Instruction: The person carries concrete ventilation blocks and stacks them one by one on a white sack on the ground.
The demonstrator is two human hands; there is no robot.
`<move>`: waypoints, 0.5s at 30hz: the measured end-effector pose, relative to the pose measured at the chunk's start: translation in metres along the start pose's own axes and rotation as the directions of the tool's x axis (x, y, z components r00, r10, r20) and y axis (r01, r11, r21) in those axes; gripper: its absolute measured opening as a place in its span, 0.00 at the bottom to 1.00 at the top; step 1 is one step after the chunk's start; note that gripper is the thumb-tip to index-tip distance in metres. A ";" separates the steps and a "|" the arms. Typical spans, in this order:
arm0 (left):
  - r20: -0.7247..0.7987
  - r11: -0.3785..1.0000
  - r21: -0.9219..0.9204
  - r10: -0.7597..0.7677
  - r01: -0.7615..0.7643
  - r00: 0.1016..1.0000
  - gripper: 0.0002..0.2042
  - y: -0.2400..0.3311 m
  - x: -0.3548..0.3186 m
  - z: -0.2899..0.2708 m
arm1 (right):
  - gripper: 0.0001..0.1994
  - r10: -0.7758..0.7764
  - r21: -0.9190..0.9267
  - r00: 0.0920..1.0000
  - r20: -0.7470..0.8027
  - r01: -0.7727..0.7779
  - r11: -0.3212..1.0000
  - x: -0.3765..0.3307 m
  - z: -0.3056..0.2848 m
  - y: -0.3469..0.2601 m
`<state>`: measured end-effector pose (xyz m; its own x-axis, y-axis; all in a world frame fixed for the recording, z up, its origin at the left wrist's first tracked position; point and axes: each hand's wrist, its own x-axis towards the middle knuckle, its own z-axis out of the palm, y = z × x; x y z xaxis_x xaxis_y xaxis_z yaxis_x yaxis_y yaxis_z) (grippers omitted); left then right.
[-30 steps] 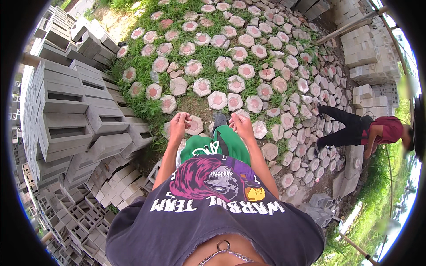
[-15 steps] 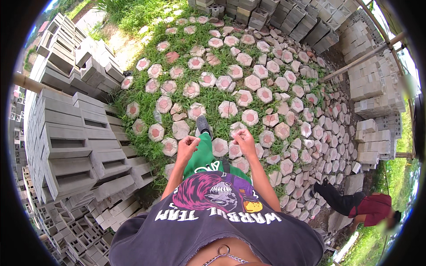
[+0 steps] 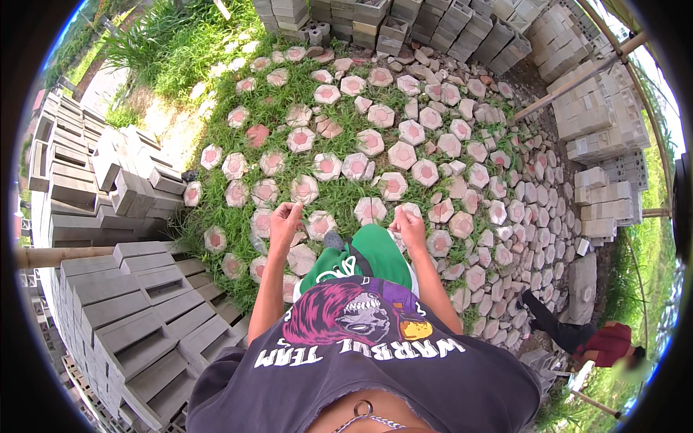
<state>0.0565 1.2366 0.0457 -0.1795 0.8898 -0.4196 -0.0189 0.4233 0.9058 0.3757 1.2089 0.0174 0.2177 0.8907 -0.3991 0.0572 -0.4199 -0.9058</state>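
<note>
My left hand [image 3: 284, 221] is raised at waist height with its fingers curled together, thumb against them. Level with it on the other side, my right hand [image 3: 409, 226] is also closed, knuckles forward. No object shows in either hand; the insides of the fingers are hidden. Between my arms are my green trousers [image 3: 384, 252] and the dark shirt [image 3: 346, 375] with its printed picture. Beneath the hands, apart from them, hexagonal paving stones [image 3: 392, 185] with pinkish centres lie spaced out in the grass [image 3: 328, 206]. One dark shoe [image 3: 333, 239] shows beyond my trousers.
Stacked hollow concrete blocks [image 3: 137, 310] line the left, with more block stacks [image 3: 372, 22] at the back and on the right [image 3: 588, 130]. A wooden pole [image 3: 68, 256] juts in at left. Another person [image 3: 610, 343] in a maroon top is at the lower right.
I have stepped forward over the stones, and the view has shifted. My hands are held farther out and apart, still closed. The other person has moved slightly lower in the view.
</note>
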 end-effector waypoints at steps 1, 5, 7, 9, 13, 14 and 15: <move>0.001 1.000 -0.026 -0.010 0.010 1.000 0.12 0.006 0.011 0.001 | 0.23 0.007 0.008 1.000 -0.015 -0.007 1.000 0.009 0.004 -0.002; -0.021 1.000 -0.006 -0.009 0.009 1.000 0.10 0.012 0.056 0.015 | 0.15 0.042 0.097 0.999 -0.008 -0.041 0.994 0.056 0.017 -0.007; -0.045 0.998 -0.056 -0.039 0.037 0.998 0.13 0.014 0.078 0.028 | 0.11 0.024 0.126 1.000 -0.020 -0.021 0.992 0.087 0.021 -0.015; -0.024 0.994 -0.073 -0.087 0.085 0.996 0.15 0.013 0.102 0.040 | 0.08 -0.018 0.097 1.000 -0.013 0.019 0.995 0.121 0.021 -0.026; 0.031 0.991 -0.086 -0.099 0.101 0.995 0.19 0.019 0.171 0.073 | 0.12 -0.013 0.058 0.998 -0.062 0.017 0.998 0.213 0.016 -0.044; 0.021 0.995 -0.053 -0.086 0.087 0.996 0.20 0.019 0.193 0.081 | 0.15 -0.009 0.080 0.997 -0.073 0.015 0.997 0.234 0.014 -0.052; 0.006 0.997 -0.019 -0.074 0.074 0.997 0.20 0.031 0.214 0.093 | 0.15 -0.024 0.088 0.997 -0.077 0.030 0.996 0.261 0.012 -0.061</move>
<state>0.1091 1.4562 -0.0216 -0.1714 0.8572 -0.4857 -0.0512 0.4845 0.8733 0.4176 1.4689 -0.0330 0.2906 0.8843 -0.3655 -0.0219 -0.3758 -0.9264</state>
